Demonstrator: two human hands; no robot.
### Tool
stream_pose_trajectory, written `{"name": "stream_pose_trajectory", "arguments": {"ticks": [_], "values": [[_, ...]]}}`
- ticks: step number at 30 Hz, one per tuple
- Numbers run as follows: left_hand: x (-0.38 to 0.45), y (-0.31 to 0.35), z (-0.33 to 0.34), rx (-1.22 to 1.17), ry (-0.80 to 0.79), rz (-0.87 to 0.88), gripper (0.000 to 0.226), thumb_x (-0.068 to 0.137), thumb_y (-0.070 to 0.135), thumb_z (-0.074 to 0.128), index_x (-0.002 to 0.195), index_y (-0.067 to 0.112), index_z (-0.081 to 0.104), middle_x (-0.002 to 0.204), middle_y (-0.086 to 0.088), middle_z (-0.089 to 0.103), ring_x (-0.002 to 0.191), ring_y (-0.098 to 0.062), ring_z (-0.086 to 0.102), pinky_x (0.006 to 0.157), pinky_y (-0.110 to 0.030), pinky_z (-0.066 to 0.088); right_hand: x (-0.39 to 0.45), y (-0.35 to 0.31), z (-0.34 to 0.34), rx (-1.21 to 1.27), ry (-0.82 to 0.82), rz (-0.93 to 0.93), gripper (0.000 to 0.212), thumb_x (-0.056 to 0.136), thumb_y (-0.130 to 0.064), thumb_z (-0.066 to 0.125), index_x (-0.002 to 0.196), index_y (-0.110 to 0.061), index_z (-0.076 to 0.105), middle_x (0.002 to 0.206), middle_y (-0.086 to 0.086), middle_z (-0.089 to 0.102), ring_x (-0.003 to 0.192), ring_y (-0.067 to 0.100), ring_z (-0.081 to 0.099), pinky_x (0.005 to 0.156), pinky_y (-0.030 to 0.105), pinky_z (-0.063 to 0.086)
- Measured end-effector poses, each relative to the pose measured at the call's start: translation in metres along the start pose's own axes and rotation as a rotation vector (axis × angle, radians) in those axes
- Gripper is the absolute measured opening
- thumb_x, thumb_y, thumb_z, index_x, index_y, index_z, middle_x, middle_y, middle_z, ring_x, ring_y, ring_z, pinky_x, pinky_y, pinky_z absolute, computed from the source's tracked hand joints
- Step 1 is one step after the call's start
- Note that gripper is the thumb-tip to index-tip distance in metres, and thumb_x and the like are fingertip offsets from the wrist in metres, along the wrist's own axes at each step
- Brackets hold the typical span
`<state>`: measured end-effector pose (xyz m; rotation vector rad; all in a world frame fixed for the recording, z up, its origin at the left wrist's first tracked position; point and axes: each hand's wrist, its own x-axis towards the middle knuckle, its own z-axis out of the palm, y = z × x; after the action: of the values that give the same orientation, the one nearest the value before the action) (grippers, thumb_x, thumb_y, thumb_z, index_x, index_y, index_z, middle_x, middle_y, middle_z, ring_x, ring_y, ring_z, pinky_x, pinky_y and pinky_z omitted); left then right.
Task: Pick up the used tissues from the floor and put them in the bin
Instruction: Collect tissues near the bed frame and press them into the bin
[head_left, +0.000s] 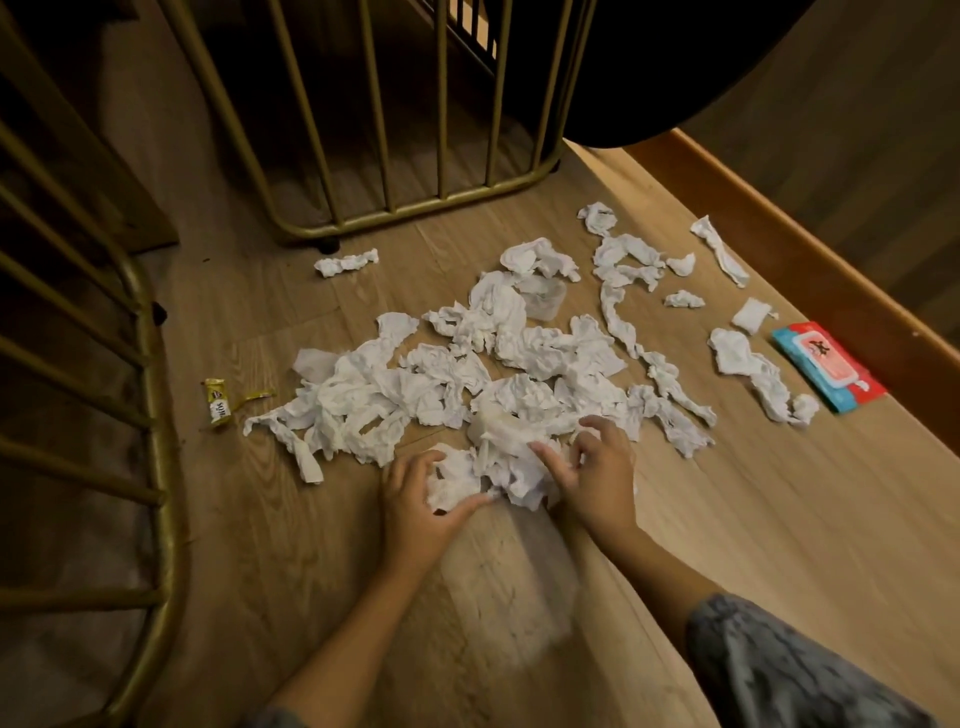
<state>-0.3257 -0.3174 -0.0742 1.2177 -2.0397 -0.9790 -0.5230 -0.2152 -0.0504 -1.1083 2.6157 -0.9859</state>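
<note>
A wide heap of crumpled white tissues (467, 374) covers the wooden floor (727, 519), with loose pieces scattered to the right (748, 364) and one apart at the back (345, 262). My left hand (415, 504) curls round a wad of tissue (457, 480) at the heap's near edge, thumb below it. My right hand (597, 467) grips the neighbouring bunch from the right, fingers bent into the paper. No bin is in view.
Gold metal chair frames stand at the back (415, 208) and along the left (156, 415). A yellow wrapper (218, 405) lies left of the heap. A red and blue wipes pack (826, 364) lies at the right by a wooden skirting (831, 270).
</note>
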Motion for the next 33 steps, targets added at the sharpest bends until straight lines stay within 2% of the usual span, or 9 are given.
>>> {"name": "stream_pose_trajectory", "arguments": {"ticks": [3,7,11,15,20,24,27,30,33], "values": [[-0.013,-0.002,0.019,0.064,-0.053,0.02,0.055,0.056,0.02,0.088,0.107,0.018,0.068,0.118,-0.004,0.057,0.115,-0.022,0.046,0.096,-0.04,0.044,-0.02,0.015,0.014,-0.04,-0.13,0.05,0.046,0.082,-0.052,0.07,0.06,-0.019,0.046,0.136,0.005,0.053,0.128,0.027,0.043,0.105,0.046,0.037],[-0.027,-0.008,0.022,0.152,-0.069,0.021,0.064,0.051,-0.008,0.081,0.11,0.015,0.067,0.109,-0.001,0.068,0.103,-0.024,0.057,0.087,-0.036,0.042,-0.063,0.025,0.023,0.028,-0.101,-0.076,0.033,0.086,-0.02,0.067,0.07,-0.023,0.038,0.091,-0.002,0.049,0.09,0.019,0.045,0.076,0.03,0.035],[-0.021,-0.007,0.012,0.01,0.008,-0.021,0.045,0.064,-0.013,0.074,0.104,0.008,0.07,0.101,0.004,0.066,0.091,-0.019,0.065,0.077,-0.016,0.048,-0.079,0.029,0.014,0.193,-0.05,-0.023,0.026,0.077,-0.012,0.062,0.095,-0.024,0.048,0.088,-0.005,0.044,0.082,0.011,0.042,0.07,0.019,0.031],[0.004,0.019,0.01,-0.065,0.184,0.059,0.014,0.073,0.015,0.062,0.074,0.001,0.066,0.082,-0.004,0.056,0.068,-0.014,0.055,0.056,-0.017,0.045,-0.057,0.032,-0.006,0.222,0.071,-0.133,0.025,0.078,-0.017,0.048,0.091,-0.013,0.069,0.104,-0.002,0.05,0.093,0.01,0.049,0.079,0.011,0.035],[0.049,0.047,0.04,-0.088,-0.078,0.292,0.013,0.065,0.011,0.066,0.067,0.002,0.057,0.128,-0.01,0.051,0.113,-0.012,0.05,0.097,-0.013,0.038,-0.017,0.032,-0.026,0.278,0.264,-0.022,0.031,0.077,-0.019,0.039,0.076,-0.005,0.066,0.094,0.005,0.064,0.097,0.026,0.055,0.089,0.038,0.042],[0.048,0.024,0.071,0.091,-0.218,0.37,0.027,0.07,0.038,0.067,0.081,0.013,0.065,0.138,-0.005,0.049,0.139,-0.021,0.032,0.114,-0.045,0.025,-0.024,0.044,-0.018,0.066,0.19,0.209,0.041,0.088,-0.049,0.038,0.087,-0.017,0.065,0.113,-0.003,0.062,0.127,0.028,0.042,0.115,0.058,0.007],[0.02,0.006,0.067,0.149,-0.255,0.319,0.034,0.073,0.046,0.064,0.089,0.016,0.072,0.131,-0.003,0.057,0.129,-0.024,0.044,0.108,-0.05,0.034,-0.049,0.059,-0.004,-0.095,0.069,0.216,0.042,0.083,-0.068,0.051,0.079,-0.027,0.059,0.142,-0.005,0.048,0.142,0.025,0.026,0.115,0.049,-0.013],[-0.002,-0.004,0.055,0.1,-0.265,0.3,0.021,0.075,0.032,0.059,0.078,0.012,0.064,0.106,-0.003,0.06,0.108,-0.014,0.049,0.085,-0.033,0.049,-0.065,0.064,0.006,-0.066,0.064,0.041,0.027,0.088,-0.043,0.059,0.071,-0.021,0.059,0.141,-0.009,0.046,0.139,0.03,0.033,0.115,0.061,0.016],[-0.017,-0.007,0.046,0.04,-0.157,0.172,0.017,0.07,0.015,0.068,0.08,0.017,0.054,0.087,0.001,0.056,0.083,-0.015,0.051,0.063,-0.02,0.04,-0.069,0.064,0.007,0.158,0.067,-0.047,0.012,0.086,-0.005,0.059,0.086,-0.017,0.055,0.145,-0.005,0.042,0.137,0.027,0.036,0.101,0.057,0.041]]}}
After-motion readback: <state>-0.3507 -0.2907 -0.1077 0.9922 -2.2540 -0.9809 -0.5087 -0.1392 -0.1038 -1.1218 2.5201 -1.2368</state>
